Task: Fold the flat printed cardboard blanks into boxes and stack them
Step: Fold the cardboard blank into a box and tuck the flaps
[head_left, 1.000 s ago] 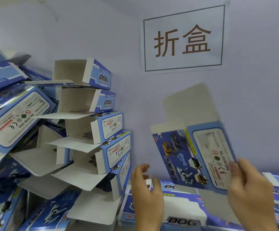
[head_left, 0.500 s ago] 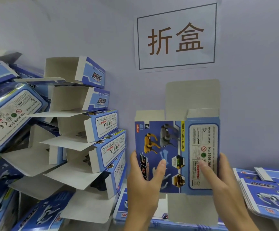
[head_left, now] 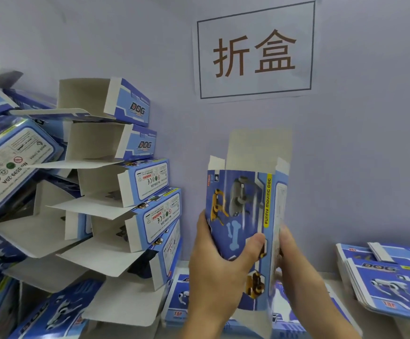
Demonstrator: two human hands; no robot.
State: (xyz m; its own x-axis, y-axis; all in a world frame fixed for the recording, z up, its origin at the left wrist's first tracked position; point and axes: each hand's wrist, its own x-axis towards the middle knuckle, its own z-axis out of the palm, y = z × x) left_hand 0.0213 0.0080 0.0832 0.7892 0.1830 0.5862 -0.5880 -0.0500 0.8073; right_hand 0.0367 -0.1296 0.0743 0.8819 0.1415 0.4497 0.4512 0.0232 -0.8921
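Observation:
I hold one blue printed cardboard blank upright before the wall, its grey top flaps standing open. It is partly squared into a tube, the dog picture facing me and the label side turned away to the right. My left hand grips its left edge with the thumb across the front. My right hand holds the right side, fingers behind the panel. A stack of folded boxes with open ends leans at the left. Flat blanks lie piled at the right.
More folded boxes are heaped at the far left. Flat blanks also lie on the table under my hands. A paper sign with two characters hangs on the wall behind.
The blank was flat and held by my right hand alone; my left hand took its left edge. Both hands have since pushed it from flat into a partly open tube.

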